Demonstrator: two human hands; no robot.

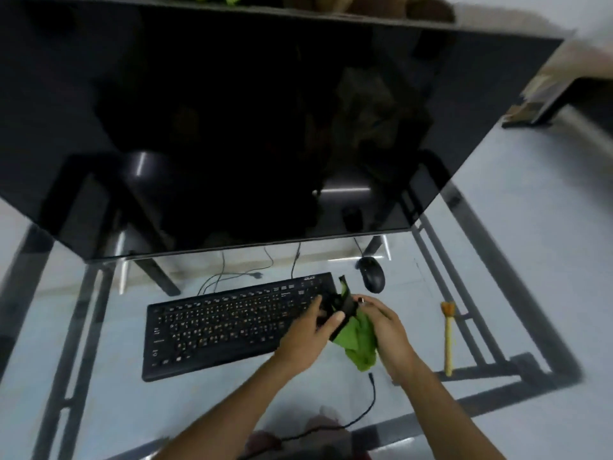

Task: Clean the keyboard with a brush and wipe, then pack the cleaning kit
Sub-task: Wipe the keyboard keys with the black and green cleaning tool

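Observation:
A black keyboard (229,323) lies on the glass desk under the monitor. Over its right end my left hand (308,333) grips a black pouch (345,305) that stands tilted. My right hand (386,327) is closed on a green cloth (360,343), which hangs down from the pouch's lower edge and between both hands. A wooden brush (448,336) with tan bristles lies alone on the desk to the right, apart from both hands.
A large dark monitor (232,127) overhangs the back of the glass desk (99,376). A black mouse (373,273) sits behind the hands. A loose black cable (370,403) trails near the front edge. Dark frame bars show through the glass.

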